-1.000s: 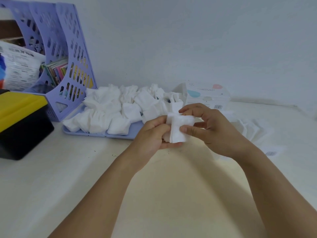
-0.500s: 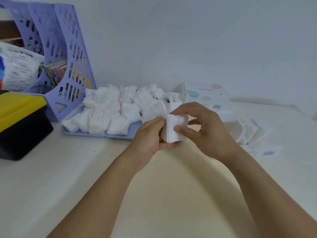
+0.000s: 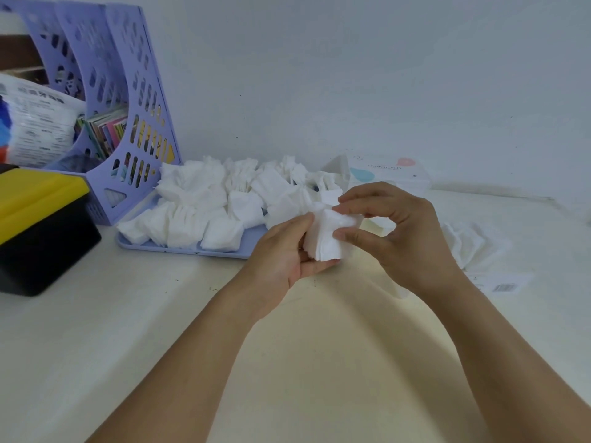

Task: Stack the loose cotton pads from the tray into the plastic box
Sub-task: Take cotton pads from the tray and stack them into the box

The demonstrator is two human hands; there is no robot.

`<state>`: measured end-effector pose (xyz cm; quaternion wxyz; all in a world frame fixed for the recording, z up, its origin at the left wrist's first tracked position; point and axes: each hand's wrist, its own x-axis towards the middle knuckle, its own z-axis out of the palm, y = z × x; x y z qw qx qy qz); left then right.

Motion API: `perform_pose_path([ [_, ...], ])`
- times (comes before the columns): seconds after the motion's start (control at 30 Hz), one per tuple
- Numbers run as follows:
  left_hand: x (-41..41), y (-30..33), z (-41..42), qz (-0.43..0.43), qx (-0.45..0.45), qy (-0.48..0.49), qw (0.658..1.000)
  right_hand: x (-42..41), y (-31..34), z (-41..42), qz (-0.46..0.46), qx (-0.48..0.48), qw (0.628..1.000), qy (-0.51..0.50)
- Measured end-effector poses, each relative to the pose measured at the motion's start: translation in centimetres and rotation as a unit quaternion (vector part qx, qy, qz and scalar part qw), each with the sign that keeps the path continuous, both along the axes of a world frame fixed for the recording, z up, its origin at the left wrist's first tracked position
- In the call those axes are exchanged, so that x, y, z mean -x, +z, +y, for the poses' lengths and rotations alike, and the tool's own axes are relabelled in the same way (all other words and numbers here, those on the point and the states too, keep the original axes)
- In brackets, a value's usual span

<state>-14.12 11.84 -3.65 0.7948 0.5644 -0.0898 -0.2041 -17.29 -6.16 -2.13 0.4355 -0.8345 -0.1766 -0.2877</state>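
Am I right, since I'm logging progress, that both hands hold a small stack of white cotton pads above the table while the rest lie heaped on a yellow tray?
Not quite: the head view shows the tray is lilac plastic, not yellow. The left hand and right hand do hold the small stack of white cotton pads above the table.

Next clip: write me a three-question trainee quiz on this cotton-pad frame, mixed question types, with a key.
1. True or false: both the left hand and the right hand are on the same small stack of cotton pads.
2. Where do the remaining loose pads lie?
A. in the yellow-lidded box
B. on the lilac tray
C. in the file rack
3. Fill in: the held stack is ___ the table, not lying on it.

Key
1. True: the left hand cradles it from below and the right pinches its top edge.
2. B
3. above
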Motion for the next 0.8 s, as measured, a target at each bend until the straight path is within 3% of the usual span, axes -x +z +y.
perform_pose_path([
  [0.4,0.1,-0.2,-0.3,0.002,-0.017,0.005,1.000,0.4,0.6,-0.4,0.050,0.021,0.998,0.028],
  [0.57,0.5,0.1,-0.3,-0.045,-0.048,-0.012,0.998,0.2,0.9,-0.8,0.148,-0.072,0.982,0.089],
  [0.8,0.5,0.1,-0.2,-0.036,-0.047,-0.012,0.998,0.9,1.7,-0.7,0.180,-0.162,0.958,0.154],
])
